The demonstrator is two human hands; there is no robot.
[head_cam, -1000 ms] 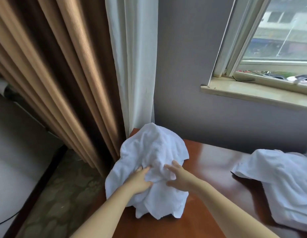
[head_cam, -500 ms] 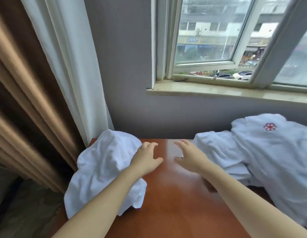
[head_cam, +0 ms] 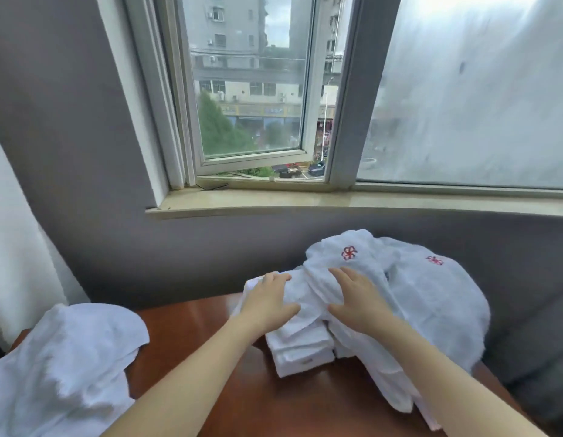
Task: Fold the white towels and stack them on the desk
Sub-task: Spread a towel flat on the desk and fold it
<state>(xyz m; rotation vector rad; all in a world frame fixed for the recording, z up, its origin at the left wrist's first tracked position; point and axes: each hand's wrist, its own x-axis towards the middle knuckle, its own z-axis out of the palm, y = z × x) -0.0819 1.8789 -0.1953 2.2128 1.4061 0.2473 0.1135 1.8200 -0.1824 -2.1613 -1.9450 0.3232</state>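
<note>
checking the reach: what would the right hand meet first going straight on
Probably the raised towel fold with the red emblem, just ahead of the right hand; depth is hard to judge.

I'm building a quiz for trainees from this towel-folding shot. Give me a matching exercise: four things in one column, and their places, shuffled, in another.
Things:
1. crumpled towel
2. folded towels
3. left hand
4. left red emblem

Places:
A. on the loose pile, just beyond the right hand
B. alone at the desk's left end
C. stacked under the loose pile's near edge
D. resting on white cloth above the stack

Pairs: 1-B, 2-C, 3-D, 4-A
</note>
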